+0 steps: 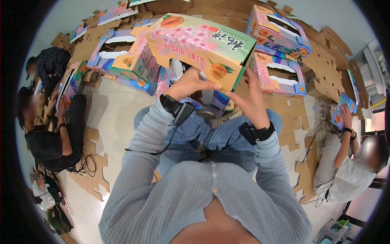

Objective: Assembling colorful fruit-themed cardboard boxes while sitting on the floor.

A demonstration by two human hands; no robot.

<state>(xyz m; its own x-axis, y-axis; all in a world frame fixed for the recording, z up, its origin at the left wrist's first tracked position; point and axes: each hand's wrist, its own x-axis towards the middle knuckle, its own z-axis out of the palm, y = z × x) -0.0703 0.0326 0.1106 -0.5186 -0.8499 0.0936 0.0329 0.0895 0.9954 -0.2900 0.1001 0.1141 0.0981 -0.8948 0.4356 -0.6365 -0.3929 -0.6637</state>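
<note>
A printed cardboard fruit carton (191, 44), pink, orange and green with peaches and blossoms, is tilted up in front of me. It has a cut-out opening on the side nearest me. My left hand (191, 84) grips the edge by that opening, thumb along the orange face and fingers hidden inside. With my right hand (250, 101) I hold the carton's lower right corner, thumb in front and fingers up the green end. Both wrists wear black straps, the left one with a cabled box.
Finished-looking cartons are stacked at left (136, 53) and right (280, 75), one more (280, 30) behind. Flattened brown cardboard (325, 61) covers much of the floor. People sit at left (53, 142) and right (345, 171), handling cartons. Cables (87, 164) lie at left.
</note>
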